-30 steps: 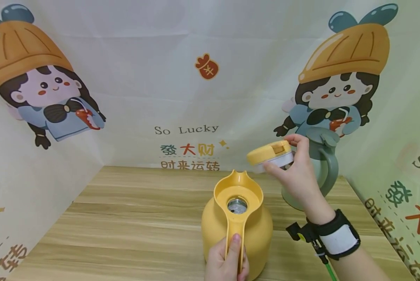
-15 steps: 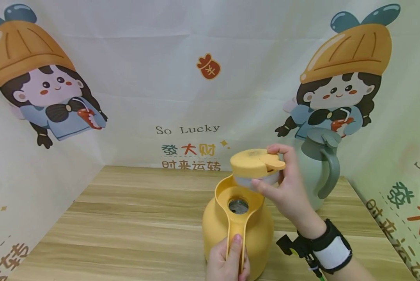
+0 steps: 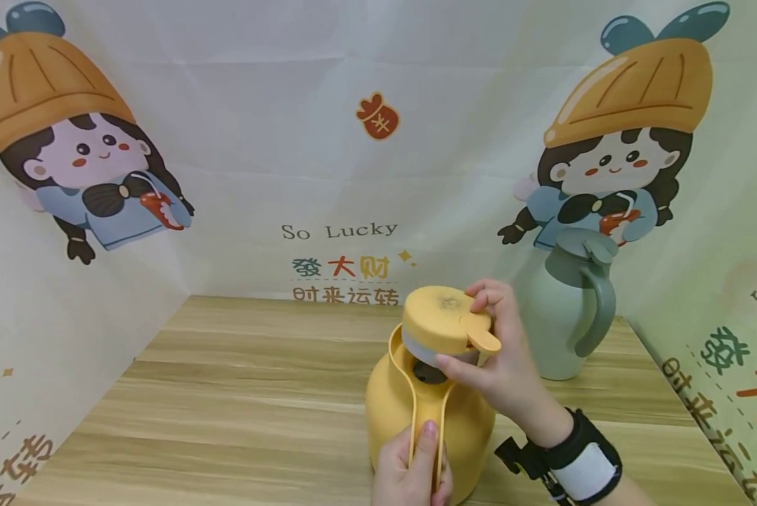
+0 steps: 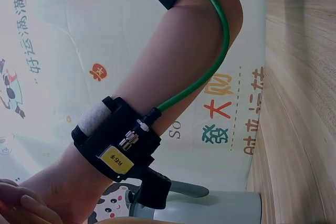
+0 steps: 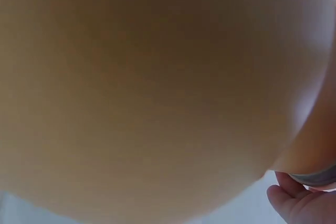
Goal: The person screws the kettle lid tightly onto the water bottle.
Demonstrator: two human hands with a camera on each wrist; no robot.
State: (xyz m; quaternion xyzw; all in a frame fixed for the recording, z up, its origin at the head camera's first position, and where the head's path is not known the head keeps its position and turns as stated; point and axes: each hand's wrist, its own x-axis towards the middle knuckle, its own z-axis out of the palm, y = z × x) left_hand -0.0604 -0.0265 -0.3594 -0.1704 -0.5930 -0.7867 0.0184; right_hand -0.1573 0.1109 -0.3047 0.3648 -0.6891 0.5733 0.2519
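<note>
A yellow vacuum jug stands upright on the wooden table, its mouth partly uncovered. My left hand grips its handle, with the thumb lying along the top. In my right hand is the jug's round yellow lid, held tilted over the mouth by fingers and thumb at its right side. A pale lower ring and a projecting tab show on the lid. The right wrist view is mostly filled by the blurred jug body, with fingers at its lower right corner.
Behind my right hand stands a grey-green jug with its handle to the right. A printed cloth backdrop encloses the wooden table at the back and sides. My right wrist wears a black strap with a camera.
My right hand has brought the lid left and down from near the green jug to above the yellow jug's mouth, turning its top into view. The left hand keeps its grip.
</note>
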